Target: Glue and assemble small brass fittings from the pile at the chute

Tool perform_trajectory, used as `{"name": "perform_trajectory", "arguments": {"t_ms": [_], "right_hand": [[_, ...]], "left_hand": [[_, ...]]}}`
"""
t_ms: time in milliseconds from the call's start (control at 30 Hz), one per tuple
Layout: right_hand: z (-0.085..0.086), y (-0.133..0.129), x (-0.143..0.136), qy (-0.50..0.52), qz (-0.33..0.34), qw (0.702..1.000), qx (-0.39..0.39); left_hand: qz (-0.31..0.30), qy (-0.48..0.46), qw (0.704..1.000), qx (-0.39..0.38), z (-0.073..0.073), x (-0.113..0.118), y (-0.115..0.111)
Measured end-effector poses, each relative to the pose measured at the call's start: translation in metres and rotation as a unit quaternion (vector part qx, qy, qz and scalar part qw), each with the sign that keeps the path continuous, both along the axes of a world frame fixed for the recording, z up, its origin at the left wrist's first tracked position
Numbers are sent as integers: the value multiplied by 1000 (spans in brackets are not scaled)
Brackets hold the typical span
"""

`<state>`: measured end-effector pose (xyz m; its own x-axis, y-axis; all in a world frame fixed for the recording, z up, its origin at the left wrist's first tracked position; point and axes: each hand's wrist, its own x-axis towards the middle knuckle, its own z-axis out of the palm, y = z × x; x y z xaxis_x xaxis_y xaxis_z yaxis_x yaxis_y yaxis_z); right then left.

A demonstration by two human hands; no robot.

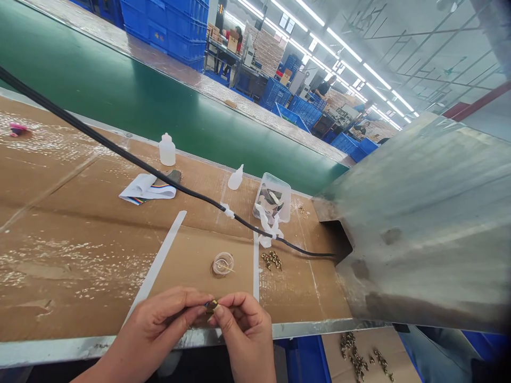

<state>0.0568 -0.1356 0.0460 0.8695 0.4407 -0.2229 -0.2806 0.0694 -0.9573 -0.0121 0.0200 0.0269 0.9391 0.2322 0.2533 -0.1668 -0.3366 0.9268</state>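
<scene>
Near the front edge of the cardboard-covered table [120,234], my left hand [167,319] and my right hand [245,324] meet with fingertips pinched. Between them is a small gold-and-dark part [213,305], gripped from both sides. A bit of blue shows at the left fingertips; its exact nature is too small to tell. Just beyond the hands stands a small round clear cup [222,264] with a thin stick in it. A pile of small gold-and-dark parts [272,260] lies to the right of the cup.
A black cable [191,194] crosses above the table. Behind are two white bottles [167,150], a folded cloth [147,189] and a clear plastic box [285,199]. A metal housing [419,229] stands right; a green conveyor [179,117] runs behind. More parts lie lower right.
</scene>
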Motion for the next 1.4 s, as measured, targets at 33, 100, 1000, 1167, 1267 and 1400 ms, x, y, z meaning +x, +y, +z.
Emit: {"name": "perform_trajectory", "arguments": {"t_ms": [33,100,1000,1167,1267,1400], "right_hand": [[0,0,0,-5,1,1000,-4],[0,0,0,-18,5,1000,-14],[4,-9,3,-91,43,987,-129],[2,-13,3,-31,54,994,-95],[2,-14,4,-34,62,992,-104],[4,-15,7,-23,70,989,-125]], "left_hand": [[0,-2,1000,3,0,0,0],[2,-5,1000,6,0,1,0],[-36,-22,999,33,-5,-3,-7],[-37,-5,998,47,-6,-4,-9],[-45,4,997,66,-8,-6,-9],[-58,-5,993,104,-9,-7,-8]]}}
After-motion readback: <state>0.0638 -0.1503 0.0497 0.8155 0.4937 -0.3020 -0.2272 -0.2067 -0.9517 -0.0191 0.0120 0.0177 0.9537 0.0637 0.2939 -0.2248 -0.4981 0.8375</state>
